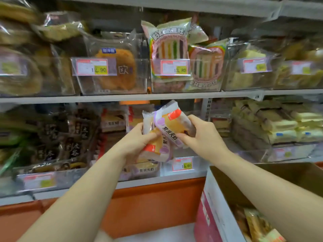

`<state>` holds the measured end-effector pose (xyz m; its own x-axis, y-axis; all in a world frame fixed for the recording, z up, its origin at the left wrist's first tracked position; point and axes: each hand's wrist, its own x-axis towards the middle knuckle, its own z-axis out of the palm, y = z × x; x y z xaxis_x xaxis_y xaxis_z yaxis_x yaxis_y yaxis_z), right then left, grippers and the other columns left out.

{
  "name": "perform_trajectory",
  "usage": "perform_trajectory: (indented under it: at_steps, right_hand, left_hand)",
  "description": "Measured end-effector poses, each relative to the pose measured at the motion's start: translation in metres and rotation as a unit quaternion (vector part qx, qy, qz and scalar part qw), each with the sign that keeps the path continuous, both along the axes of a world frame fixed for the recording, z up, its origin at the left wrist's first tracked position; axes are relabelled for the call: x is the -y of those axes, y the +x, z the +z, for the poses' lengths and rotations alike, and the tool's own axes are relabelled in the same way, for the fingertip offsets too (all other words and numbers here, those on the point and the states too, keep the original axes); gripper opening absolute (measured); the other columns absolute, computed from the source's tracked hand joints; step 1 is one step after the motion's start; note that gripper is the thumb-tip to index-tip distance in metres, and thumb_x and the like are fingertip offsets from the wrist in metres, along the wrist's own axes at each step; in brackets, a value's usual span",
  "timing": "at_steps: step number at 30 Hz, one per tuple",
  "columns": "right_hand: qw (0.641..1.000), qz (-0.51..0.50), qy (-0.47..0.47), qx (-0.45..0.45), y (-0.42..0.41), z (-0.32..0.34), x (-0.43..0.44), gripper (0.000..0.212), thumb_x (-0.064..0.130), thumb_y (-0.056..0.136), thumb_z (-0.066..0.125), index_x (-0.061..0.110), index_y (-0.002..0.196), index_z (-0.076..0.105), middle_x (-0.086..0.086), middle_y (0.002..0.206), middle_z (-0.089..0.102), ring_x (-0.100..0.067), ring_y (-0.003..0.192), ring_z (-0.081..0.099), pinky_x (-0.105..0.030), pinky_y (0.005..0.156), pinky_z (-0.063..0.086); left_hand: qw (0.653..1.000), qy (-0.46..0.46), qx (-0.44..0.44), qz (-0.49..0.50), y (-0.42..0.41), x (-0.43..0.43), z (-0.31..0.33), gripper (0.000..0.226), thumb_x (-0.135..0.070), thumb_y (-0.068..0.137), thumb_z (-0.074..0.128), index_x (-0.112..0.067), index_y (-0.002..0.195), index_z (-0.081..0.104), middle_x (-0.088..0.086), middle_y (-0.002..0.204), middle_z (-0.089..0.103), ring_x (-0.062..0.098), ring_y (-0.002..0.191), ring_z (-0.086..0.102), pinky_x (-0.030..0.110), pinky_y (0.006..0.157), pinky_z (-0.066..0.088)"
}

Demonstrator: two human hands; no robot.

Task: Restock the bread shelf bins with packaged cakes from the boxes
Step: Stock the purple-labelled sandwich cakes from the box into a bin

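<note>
Both packaged cakes [172, 125] sit just above the lower-shelf bin [199, 167], left hand [138, 142] and right hand [201, 135] each curled round one, and they look light, squishy and slippery, so I'd grip the sides gently.

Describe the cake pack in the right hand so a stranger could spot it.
Find the white shelf board running across mid-frame; just below its centre two hands hold cake packs. The right hand grips the upper pack, tilted, yellow cake behind purple print. Its red label sits at the top, whereas the lower pack in the left hand has its red label near the bottom.
</note>
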<state>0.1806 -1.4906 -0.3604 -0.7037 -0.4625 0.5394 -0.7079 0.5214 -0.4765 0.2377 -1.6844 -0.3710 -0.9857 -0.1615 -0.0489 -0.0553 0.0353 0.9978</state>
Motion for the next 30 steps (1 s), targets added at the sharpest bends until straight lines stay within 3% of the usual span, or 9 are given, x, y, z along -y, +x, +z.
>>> perform_trajectory:
  at_steps: [2,4,7,9,12,15,19,24,30]
  right_hand:
    - [1.0,0.02,0.002,0.002,-0.002,-0.002,0.021,0.023,0.029,0.084,0.07,0.021,0.102,0.059,0.007,0.09,0.065,-0.014,0.08,0.06,-0.032,0.067,0.052]
    - [1.0,0.019,0.012,-0.011,-0.007,-0.005,0.039,0.025,0.024,0.084,0.069,0.022,0.107,0.06,0.007,0.099,0.061,-0.013,0.089,0.058,-0.03,0.072,0.051]
    - [0.999,0.014,0.033,-0.019,-0.018,-0.009,0.063,0.03,0.019,0.084,0.069,0.02,0.113,0.06,0.005,0.106,0.059,-0.015,0.096,0.056,-0.031,0.077,0.048]
    - [0.999,0.016,0.046,-0.015,-0.027,-0.011,0.079,0.031,0.019,0.084,0.068,0.021,0.114,0.06,0.004,0.108,0.061,-0.016,0.098,0.056,-0.032,0.078,0.047]
    - [0.997,0.002,0.077,-0.012,-0.043,-0.015,0.1,0.025,0.022,0.085,0.067,0.019,0.108,0.059,0.0,0.105,0.063,-0.022,0.098,0.058,-0.034,0.076,0.047]
    - [0.994,-0.008,0.109,-0.004,-0.055,-0.02,0.115,0.033,0.028,0.086,0.067,0.019,0.117,0.057,-0.003,0.112,0.066,-0.025,0.103,0.061,-0.038,0.084,0.052]
    - [0.989,-0.015,0.147,-0.012,-0.069,-0.026,0.125,0.037,0.03,0.087,0.065,0.02,0.121,0.054,-0.003,0.114,0.066,-0.026,0.104,0.062,-0.035,0.084,0.051]
    - [0.979,-0.008,0.201,-0.022,-0.085,-0.031,0.136,0.033,0.031,0.089,0.062,0.02,0.119,0.052,-0.001,0.116,0.062,-0.023,0.105,0.058,-0.027,0.074,0.04]
    - [0.966,0.011,0.26,-0.007,-0.09,-0.039,0.155,0.035,0.031,0.092,0.059,0.025,0.125,0.05,0.001,0.124,0.06,-0.024,0.113,0.055,-0.034,0.095,0.045]
  left_hand:
    - [0.998,-0.035,-0.014,0.042,0.003,0.023,-0.004,0.056,-0.026,0.077,0.078,-0.013,0.124,0.05,0.008,0.106,0.068,0.02,0.086,0.069,0.044,0.074,0.059]
    - [0.989,-0.102,-0.023,0.103,0.004,0.046,-0.007,0.043,-0.015,0.083,0.072,-0.018,0.12,0.05,0.004,0.104,0.068,0.018,0.087,0.069,0.04,0.074,0.059]
    - [0.955,-0.249,-0.036,0.156,0.0,0.08,-0.009,0.036,-0.022,0.086,0.068,-0.026,0.116,0.049,-0.001,0.104,0.066,0.016,0.086,0.067,0.036,0.069,0.059]
    - [0.911,-0.368,-0.027,0.185,-0.004,0.098,-0.008,0.036,-0.029,0.086,0.066,-0.025,0.118,0.049,0.004,0.104,0.066,0.022,0.085,0.065,0.035,0.066,0.057]
    - [0.822,-0.534,0.019,0.199,-0.017,0.121,-0.008,0.053,-0.038,0.087,0.06,-0.024,0.135,0.042,0.015,0.122,0.06,0.038,0.105,0.059,0.043,0.083,0.051]
    - [0.766,-0.619,0.047,0.166,-0.037,0.141,-0.007,0.058,-0.04,0.091,0.054,-0.033,0.144,0.032,0.007,0.146,0.04,0.036,0.119,0.053,0.043,0.088,0.049]
    - [0.714,-0.675,0.1,0.157,-0.062,0.162,0.0,0.045,-0.022,0.098,0.039,-0.031,0.142,0.036,0.006,0.145,0.044,0.031,0.122,0.052,0.032,0.087,0.043]
    - [0.664,-0.724,0.122,0.144,-0.08,0.174,-0.001,0.044,-0.016,0.099,0.037,-0.031,0.14,0.038,0.002,0.143,0.047,0.028,0.127,0.048,0.039,0.096,0.039]
    - [0.634,-0.754,0.103,0.133,-0.106,0.172,-0.02,0.057,-0.017,0.096,0.044,-0.032,0.148,0.026,0.004,0.15,0.037,0.029,0.135,0.039,0.045,0.105,0.033]
